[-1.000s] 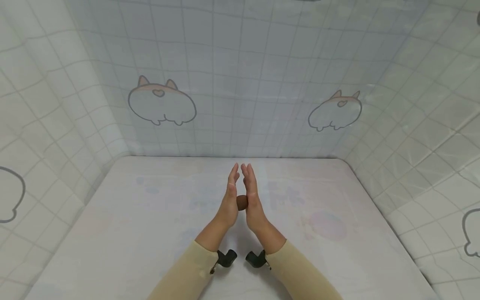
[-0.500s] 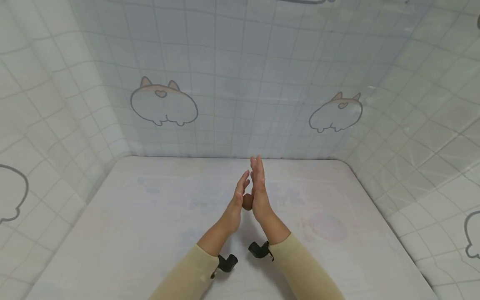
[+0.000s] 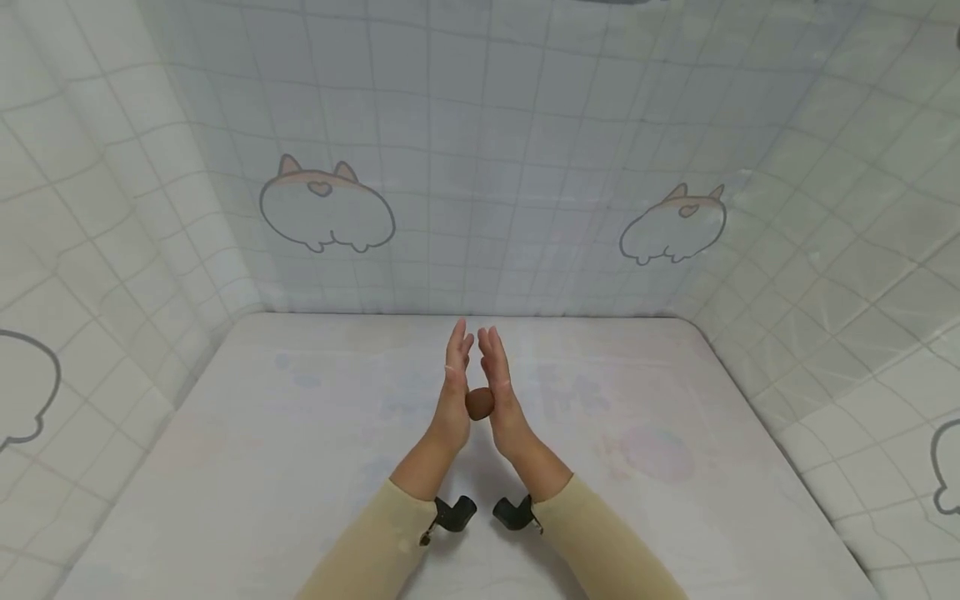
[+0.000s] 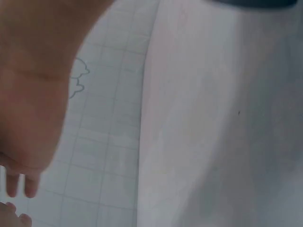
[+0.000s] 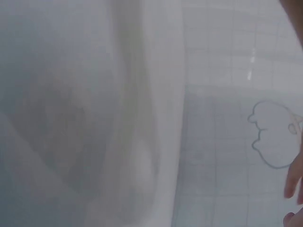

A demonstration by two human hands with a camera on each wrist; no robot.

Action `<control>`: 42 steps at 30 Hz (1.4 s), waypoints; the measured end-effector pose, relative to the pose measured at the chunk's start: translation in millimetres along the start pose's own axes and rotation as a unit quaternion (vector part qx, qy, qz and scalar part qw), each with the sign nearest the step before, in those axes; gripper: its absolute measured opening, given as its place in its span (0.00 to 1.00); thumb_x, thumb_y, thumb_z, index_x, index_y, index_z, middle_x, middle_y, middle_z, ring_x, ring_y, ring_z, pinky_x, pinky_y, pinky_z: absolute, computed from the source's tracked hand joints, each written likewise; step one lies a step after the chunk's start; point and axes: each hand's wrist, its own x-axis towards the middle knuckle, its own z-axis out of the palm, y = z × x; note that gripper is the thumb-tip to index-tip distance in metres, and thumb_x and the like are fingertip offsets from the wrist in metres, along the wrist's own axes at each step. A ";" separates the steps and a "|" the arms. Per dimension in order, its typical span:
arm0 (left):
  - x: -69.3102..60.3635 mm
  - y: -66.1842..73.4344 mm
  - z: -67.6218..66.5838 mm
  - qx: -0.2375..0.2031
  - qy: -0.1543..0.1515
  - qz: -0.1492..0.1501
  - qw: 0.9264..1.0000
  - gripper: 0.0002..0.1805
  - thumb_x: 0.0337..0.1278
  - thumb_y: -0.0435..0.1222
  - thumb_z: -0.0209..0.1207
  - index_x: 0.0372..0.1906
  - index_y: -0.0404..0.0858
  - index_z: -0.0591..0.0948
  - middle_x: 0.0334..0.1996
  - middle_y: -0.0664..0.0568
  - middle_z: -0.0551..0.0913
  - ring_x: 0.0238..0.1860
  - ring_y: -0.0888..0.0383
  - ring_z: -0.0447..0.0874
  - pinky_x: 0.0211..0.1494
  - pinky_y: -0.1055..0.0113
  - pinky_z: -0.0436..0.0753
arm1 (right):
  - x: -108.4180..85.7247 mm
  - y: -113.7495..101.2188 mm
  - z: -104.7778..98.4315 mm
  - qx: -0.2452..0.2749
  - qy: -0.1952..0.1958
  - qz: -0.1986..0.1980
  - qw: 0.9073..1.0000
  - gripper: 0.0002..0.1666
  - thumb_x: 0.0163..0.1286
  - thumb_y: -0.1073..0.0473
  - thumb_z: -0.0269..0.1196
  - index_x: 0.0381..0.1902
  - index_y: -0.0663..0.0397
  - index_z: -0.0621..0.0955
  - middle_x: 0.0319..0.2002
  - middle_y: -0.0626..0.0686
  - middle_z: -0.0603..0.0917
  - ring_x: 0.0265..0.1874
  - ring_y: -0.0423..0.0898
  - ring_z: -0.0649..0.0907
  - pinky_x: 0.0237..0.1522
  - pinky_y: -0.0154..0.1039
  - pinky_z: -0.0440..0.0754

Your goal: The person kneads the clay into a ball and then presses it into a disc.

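A small brown ball (image 3: 480,403) is held between the two palms in the head view, above the middle of the table. My left hand (image 3: 453,404) touches it from the left with straight fingers pointing away. From the right, my right hand (image 3: 504,403) presses on it, its fingers also straight. The fingertips of both hands stand a little apart. In the left wrist view the left hand (image 4: 31,118) fills the left side, and the ball is out of sight. Only some fingers (image 5: 294,177) show at the right edge of the right wrist view.
A pale, faintly patterned cloth covers the table (image 3: 300,433). Behind it stands a grid-patterned curtain (image 3: 480,208) with drawn animal shapes, and similar sheets hang at both sides. Dark camera mounts (image 3: 455,514) sit at both wrists.
Half a second ago both hands and the ball were farther right, with the right hand farther forward than the left. They have moved left, and the fingertips now stand nearly level.
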 end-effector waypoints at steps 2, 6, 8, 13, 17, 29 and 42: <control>2.5 -0.8 -0.1 -0.001 0.009 -0.013 1.000 0.55 0.57 0.79 0.25 0.81 0.50 0.38 0.80 0.48 0.41 0.79 0.46 0.37 0.72 0.32 0.39 | -0.4 -3.1 2.5 0.015 -0.003 -0.013 1.000 0.48 0.76 0.25 0.28 0.81 0.44 0.35 0.80 0.57 0.42 0.79 0.54 0.44 0.74 0.60 0.41; 4.3 -5.3 0.1 0.004 0.014 -0.042 0.999 0.56 0.56 0.79 0.25 0.82 0.51 0.41 0.80 0.47 0.44 0.79 0.47 0.38 0.72 0.32 0.39 | 0.2 -11.0 3.8 0.033 -0.002 -0.042 0.999 0.50 0.76 0.25 0.28 0.81 0.49 0.34 0.80 0.63 0.42 0.79 0.57 0.44 0.74 0.62 0.40; 3.1 -9.8 -0.1 0.013 0.004 -0.049 0.999 0.54 0.58 0.78 0.23 0.82 0.50 0.43 0.80 0.48 0.45 0.80 0.47 0.39 0.72 0.32 0.38 | 1.0 -14.4 2.1 0.028 0.005 -0.054 0.998 0.50 0.76 0.25 0.27 0.80 0.51 0.33 0.79 0.65 0.42 0.78 0.59 0.44 0.74 0.63 0.40; -5.2 -22.1 1.7 0.054 -0.037 -0.063 0.996 0.46 0.65 0.72 0.16 0.82 0.53 0.43 0.81 0.53 0.42 0.79 0.47 0.41 0.71 0.29 0.43 | 4.8 -19.3 -4.0 0.000 0.047 -0.052 0.998 0.49 0.76 0.26 0.25 0.81 0.50 0.34 0.80 0.62 0.43 0.78 0.58 0.45 0.74 0.62 0.40; -12.2 -23.6 6.2 0.058 -0.060 -0.059 0.995 0.46 0.65 0.71 0.14 0.82 0.53 0.43 0.81 0.55 0.40 0.79 0.47 0.41 0.71 0.30 0.45 | 8.6 -19.5 -7.8 -0.011 0.091 -0.026 0.995 0.49 0.75 0.24 0.26 0.81 0.47 0.35 0.80 0.59 0.44 0.79 0.56 0.45 0.75 0.59 0.41; -13.1 -6.7 14.7 -0.021 -0.085 -0.001 0.996 0.55 0.61 0.76 0.22 0.81 0.42 0.41 0.80 0.46 0.37 0.79 0.43 0.38 0.75 0.39 0.38 | 8.2 1.5 -19.4 -0.036 0.102 0.002 0.994 0.49 0.75 0.24 0.26 0.81 0.45 0.37 0.81 0.54 0.44 0.79 0.51 0.45 0.75 0.56 0.40; -0.8 -2.4 8.0 0.007 -0.018 -0.013 1.000 0.51 0.62 0.76 0.21 0.81 0.50 0.43 0.80 0.48 0.42 0.79 0.48 0.39 0.72 0.32 0.40 | -5.5 1.9 -4.1 -0.046 0.026 -0.021 0.998 0.50 0.74 0.23 0.25 0.81 0.47 0.36 0.80 0.58 0.42 0.78 0.57 0.45 0.74 0.60 0.43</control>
